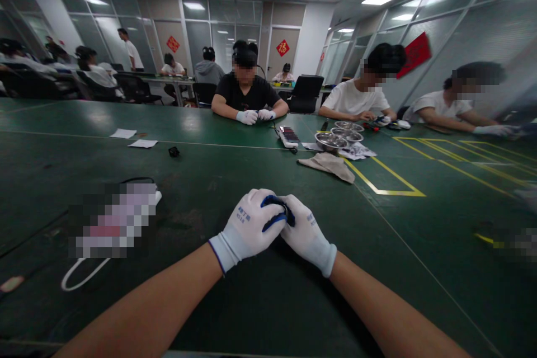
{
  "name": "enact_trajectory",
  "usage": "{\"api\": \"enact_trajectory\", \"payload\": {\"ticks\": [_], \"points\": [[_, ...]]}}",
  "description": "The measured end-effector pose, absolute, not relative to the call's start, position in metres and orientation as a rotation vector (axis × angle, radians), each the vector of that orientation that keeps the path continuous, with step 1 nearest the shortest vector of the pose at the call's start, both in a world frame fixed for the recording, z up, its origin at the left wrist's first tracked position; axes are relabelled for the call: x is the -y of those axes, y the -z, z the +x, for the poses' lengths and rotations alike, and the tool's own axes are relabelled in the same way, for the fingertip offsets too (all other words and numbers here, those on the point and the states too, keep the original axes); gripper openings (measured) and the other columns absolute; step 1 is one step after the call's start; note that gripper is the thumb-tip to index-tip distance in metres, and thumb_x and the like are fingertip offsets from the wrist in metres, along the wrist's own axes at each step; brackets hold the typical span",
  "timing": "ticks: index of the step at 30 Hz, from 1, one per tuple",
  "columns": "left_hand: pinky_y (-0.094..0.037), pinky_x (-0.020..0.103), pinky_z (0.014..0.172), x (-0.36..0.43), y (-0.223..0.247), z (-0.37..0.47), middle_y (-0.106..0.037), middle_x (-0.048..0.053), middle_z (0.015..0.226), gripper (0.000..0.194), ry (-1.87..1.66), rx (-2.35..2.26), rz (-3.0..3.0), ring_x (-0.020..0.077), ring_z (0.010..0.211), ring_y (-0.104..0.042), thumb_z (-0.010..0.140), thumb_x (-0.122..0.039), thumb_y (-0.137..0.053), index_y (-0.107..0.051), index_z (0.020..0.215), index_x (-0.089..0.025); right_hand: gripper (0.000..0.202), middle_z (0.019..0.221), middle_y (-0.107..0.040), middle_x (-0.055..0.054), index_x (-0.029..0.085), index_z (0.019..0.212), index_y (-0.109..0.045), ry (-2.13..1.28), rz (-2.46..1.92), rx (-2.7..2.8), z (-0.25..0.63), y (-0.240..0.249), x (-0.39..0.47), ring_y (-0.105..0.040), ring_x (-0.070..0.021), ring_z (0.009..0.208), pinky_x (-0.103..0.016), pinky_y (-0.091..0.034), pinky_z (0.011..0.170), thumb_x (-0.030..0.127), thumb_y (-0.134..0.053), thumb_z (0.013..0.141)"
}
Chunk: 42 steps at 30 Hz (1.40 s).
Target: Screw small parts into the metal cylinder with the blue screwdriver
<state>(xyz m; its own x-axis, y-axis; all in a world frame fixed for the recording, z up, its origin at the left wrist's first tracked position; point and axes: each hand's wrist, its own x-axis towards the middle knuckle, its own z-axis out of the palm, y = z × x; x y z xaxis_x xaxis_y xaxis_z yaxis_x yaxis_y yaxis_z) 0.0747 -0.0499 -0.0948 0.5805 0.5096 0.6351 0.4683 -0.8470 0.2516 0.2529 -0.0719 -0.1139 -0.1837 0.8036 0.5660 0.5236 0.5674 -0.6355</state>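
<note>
My left hand [255, 222] and my right hand [305, 230] wear white gloves with blue palms and meet above the green table [201, 279], near the middle of the view. The fingers of both hands are curled together around a small dark object [286, 212], mostly hidden between them. What that object is cannot be made out. Left of my hands lies a blurred-out device [121, 215] with a white cord loop.
Metal bowls [331, 141], a grey cloth [329, 166] and a phone-like device [289, 135] lie farther back. Yellow tape [398, 193] marks the right side. White papers [143, 144] and a small black item [173, 151] are at back left. People sit across the table.
</note>
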Motion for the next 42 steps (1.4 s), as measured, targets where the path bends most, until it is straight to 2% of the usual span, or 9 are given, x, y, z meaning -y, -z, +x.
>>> {"api": "enact_trajectory", "payload": {"ticks": [6,22,37,42], "points": [[-0.056,0.049,0.088,0.0505,0.0946,0.0769,-0.064,0.013,0.117,0.018,-1.097,-0.958,2.751,0.0286,0.103,-0.06,0.095,-0.03,-0.06,-0.073,0.1,-0.02,0.028,0.099,-0.068,-0.007,0.021,0.111,-0.065,-0.37,-1.104,1.832,0.2522,0.1136,0.0719,-0.067,-0.0218,0.086,-0.038,-0.058,0.077,0.014,-0.061,0.084],[-0.056,0.05,0.092,0.0513,0.0963,0.0758,-0.064,0.014,0.119,0.022,-1.146,-0.978,2.654,0.0303,0.107,-0.061,0.095,-0.029,-0.061,-0.071,0.11,-0.017,0.031,0.108,-0.068,-0.009,0.021,0.112,-0.065,-0.391,-1.119,1.804,0.2549,0.1135,0.0713,-0.069,-0.0246,0.099,-0.043,-0.059,0.088,0.012,-0.061,0.083],[-0.056,0.051,0.095,0.0518,0.0954,0.0734,-0.064,0.013,0.122,0.026,-1.129,-0.87,2.654,0.0302,0.112,-0.061,0.092,-0.028,-0.066,-0.074,0.116,-0.023,0.038,0.106,-0.073,-0.007,0.022,0.114,-0.065,-0.421,-1.127,1.755,0.2553,0.1172,0.0687,-0.072,-0.0233,0.097,-0.04,-0.06,0.087,0.01,-0.062,0.078],[-0.056,0.051,0.095,0.0519,0.0965,0.074,-0.063,0.013,0.122,0.024,-1.108,-0.873,2.67,0.0301,0.112,-0.061,0.092,-0.029,-0.066,-0.074,0.114,-0.022,0.028,0.098,-0.072,-0.006,0.021,0.105,-0.065,-0.43,-1.146,1.774,0.2551,0.1153,0.07,-0.07,-0.0211,0.087,-0.036,-0.059,0.077,0.011,-0.061,0.079]]}}
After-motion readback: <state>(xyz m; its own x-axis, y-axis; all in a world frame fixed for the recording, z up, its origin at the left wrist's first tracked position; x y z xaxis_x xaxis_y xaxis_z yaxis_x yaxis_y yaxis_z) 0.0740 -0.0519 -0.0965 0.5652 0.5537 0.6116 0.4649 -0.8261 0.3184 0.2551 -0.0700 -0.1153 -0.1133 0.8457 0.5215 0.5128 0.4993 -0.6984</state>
